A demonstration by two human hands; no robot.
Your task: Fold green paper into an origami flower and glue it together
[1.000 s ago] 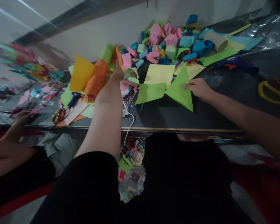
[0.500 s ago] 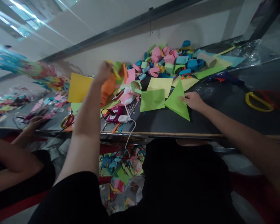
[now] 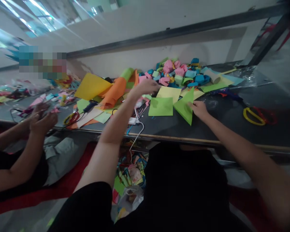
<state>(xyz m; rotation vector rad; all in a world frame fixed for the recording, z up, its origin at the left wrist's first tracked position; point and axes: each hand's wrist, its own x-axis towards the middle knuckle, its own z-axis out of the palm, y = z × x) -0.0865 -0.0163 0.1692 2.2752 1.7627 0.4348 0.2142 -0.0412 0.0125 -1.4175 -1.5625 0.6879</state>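
In the head view, my right hand (image 3: 200, 109) pinches the edge of a folded green paper sheet (image 3: 185, 105), held slightly tilted above the table. My left hand (image 3: 147, 87) hovers over the papers with its fingers stretched loosely to the right. I see nothing in it, though its fingertips are somewhat blurred. Below and right of that hand lies a flat green paper square (image 3: 160, 107), partly over a pale yellow paper sheet (image 3: 169, 93).
Behind the papers is a heap of folded paper pieces (image 3: 178, 72). Orange rolled paper (image 3: 114, 91) lies left, beside a yellow sheet (image 3: 93, 86). Yellow-handled scissors (image 3: 253, 116) lie right. A white cable (image 3: 138, 135) hangs over the table edge. A co-worker's hands (image 3: 42, 119) are at left.
My left hand has moved right, from beside the orange roll to above the pale yellow sheet. My right hand keeps hold of the green paper, now turned slightly. The co-worker's hands have come together.
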